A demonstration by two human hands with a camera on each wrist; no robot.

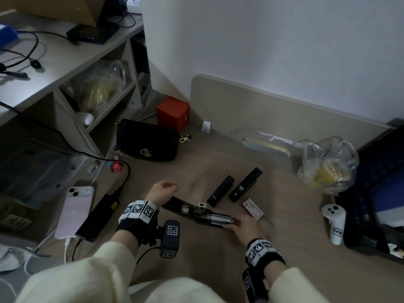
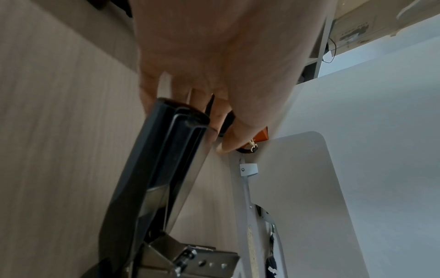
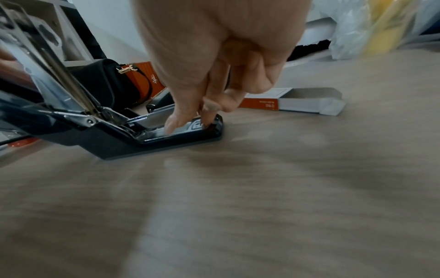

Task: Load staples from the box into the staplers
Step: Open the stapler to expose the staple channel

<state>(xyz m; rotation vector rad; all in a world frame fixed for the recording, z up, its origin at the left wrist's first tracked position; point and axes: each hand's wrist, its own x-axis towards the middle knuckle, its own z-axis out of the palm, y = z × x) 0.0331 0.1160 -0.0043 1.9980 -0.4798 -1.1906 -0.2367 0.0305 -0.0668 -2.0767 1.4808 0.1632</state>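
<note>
A black stapler [image 1: 197, 212] lies swung open on the wooden table [image 1: 218, 259]. My left hand [image 1: 166, 190] grips the far end of its raised lid [image 2: 176, 127] between thumb and fingers. My right hand [image 1: 231, 224] pinches the front end of the base [image 3: 166, 139], with its fingertips [image 3: 171, 122] on the metal plate there. Whether it also holds staples cannot be seen. Two closed black staplers [image 1: 220, 191] [image 1: 246, 184] lie side by side just beyond. The red and white staple box [image 1: 253, 209] lies open [image 3: 292, 102] right of my right hand.
A pink phone [image 1: 74, 211] and a black device [image 1: 98, 215] on cables lie at the left. A black handbag [image 1: 148, 141] and a red box [image 1: 172, 112] stand at the back. At the right are a plastic bag [image 1: 328, 165], a white controller [image 1: 334, 221] and a dark keyboard [image 1: 376, 182].
</note>
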